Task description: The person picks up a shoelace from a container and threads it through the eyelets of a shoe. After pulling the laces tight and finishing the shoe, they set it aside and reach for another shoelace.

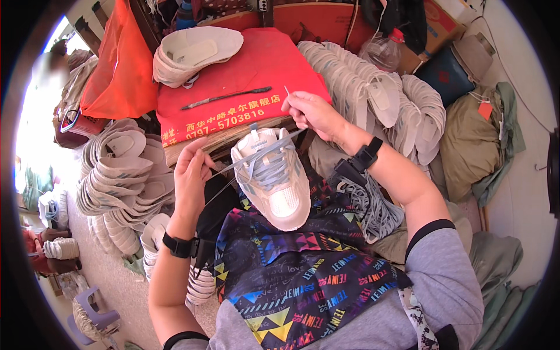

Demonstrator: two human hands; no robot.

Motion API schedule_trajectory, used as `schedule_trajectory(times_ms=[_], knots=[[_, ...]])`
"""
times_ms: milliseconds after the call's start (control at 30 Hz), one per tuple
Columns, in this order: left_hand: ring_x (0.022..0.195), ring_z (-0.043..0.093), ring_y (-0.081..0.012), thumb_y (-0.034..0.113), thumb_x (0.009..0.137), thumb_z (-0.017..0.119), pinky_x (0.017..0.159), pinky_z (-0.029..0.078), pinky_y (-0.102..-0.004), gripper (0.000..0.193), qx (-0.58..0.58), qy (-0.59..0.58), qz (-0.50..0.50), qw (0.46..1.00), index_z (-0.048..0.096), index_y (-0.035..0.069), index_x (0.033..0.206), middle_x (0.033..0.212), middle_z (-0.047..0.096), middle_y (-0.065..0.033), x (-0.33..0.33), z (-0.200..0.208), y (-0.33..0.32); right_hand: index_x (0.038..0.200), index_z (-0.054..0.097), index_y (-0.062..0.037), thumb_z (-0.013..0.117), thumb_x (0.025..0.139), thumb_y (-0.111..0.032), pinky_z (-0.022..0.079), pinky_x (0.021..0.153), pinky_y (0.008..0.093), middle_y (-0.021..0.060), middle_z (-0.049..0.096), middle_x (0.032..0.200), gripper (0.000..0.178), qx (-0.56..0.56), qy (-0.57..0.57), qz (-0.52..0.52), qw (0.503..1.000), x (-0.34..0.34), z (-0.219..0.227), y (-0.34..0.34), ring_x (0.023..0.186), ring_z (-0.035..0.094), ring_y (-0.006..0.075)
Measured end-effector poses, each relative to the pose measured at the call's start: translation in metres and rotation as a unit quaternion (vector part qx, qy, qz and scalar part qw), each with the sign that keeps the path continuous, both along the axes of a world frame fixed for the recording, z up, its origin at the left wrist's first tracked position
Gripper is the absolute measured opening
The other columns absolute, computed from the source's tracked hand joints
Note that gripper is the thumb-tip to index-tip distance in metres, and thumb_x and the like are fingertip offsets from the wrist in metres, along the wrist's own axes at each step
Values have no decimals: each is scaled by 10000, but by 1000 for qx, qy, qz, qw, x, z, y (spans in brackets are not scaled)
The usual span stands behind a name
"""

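Observation:
A white and cream sneaker (294, 205) rests on my lap, its toe toward me, with grey-blue laces (269, 169) threaded through its eyelets. Stretched across its tongue is a grey-blue lace end running between my hands. My left hand (191, 166), left of the shoe, pinches one end with its fingers closed. To the right and a little higher, my right hand (315, 116) is closed on the other end, and a pale tip pokes up above its fingers. Ahead, a thin dark rod-like tool (227, 98) lies on the red cloth (256, 61) over a wooden table (175, 153).
Nested white shoe parts (198, 46) sit on the cloth. More stacks (119, 175) stand at the left, and others (350, 79) at the right. A bundle of grey-blue laces (373, 207) hangs by my right side. An orange-red bag (119, 64) hangs at the far left.

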State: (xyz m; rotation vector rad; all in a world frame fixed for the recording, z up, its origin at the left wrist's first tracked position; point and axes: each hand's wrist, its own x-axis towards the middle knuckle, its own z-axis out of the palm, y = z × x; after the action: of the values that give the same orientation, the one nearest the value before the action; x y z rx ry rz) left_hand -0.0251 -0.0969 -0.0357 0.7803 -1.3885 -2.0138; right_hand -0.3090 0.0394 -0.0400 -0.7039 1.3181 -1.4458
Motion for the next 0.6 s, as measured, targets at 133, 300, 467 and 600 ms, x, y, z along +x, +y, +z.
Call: schedule_trajectory(times_ms=[133, 300, 467, 600], knots=[[590, 367, -16, 94, 995, 461, 526, 315, -170, 292, -55, -61, -13, 997, 501, 36, 1278, 767, 556, -1, 12, -5, 2, 960, 589, -63, 456, 1019, -265, 297, 479, 192, -63, 437, 702, 249, 52, 22, 37, 998, 12, 1, 23, 527, 323, 20], [610, 397, -17, 94, 991, 467, 552, 341, -165, 304, -128, -79, -29, 988, 473, 29, 1287, 802, 609, -17, 4, -3, 11, 943, 641, -73, 465, 1010, -257, 366, 571, 196, -56, 502, 751, 263, 36, 210, 120, 970, 17, -7, 40, 633, 433, 32], [694, 506, -48, 37, 968, 461, 658, 401, -188, 289, -156, -93, -69, 981, 454, -4, 1254, 781, 616, -30, -8, -4, 20, 852, 656, -8, 553, 922, -243, 462, 692, 295, 50, 605, 764, 266, 19, 347, 187, 919, 16, -8, 39, 729, 559, 133], [671, 488, -43, 60, 979, 467, 656, 399, -185, 311, -199, -57, -85, 975, 461, 22, 1288, 775, 594, -4, -13, -16, 20, 840, 660, -8, 555, 887, -220, 462, 683, 306, 63, 604, 747, 242, 41, 355, 217, 909, 13, 1, 30, 726, 577, 138]])
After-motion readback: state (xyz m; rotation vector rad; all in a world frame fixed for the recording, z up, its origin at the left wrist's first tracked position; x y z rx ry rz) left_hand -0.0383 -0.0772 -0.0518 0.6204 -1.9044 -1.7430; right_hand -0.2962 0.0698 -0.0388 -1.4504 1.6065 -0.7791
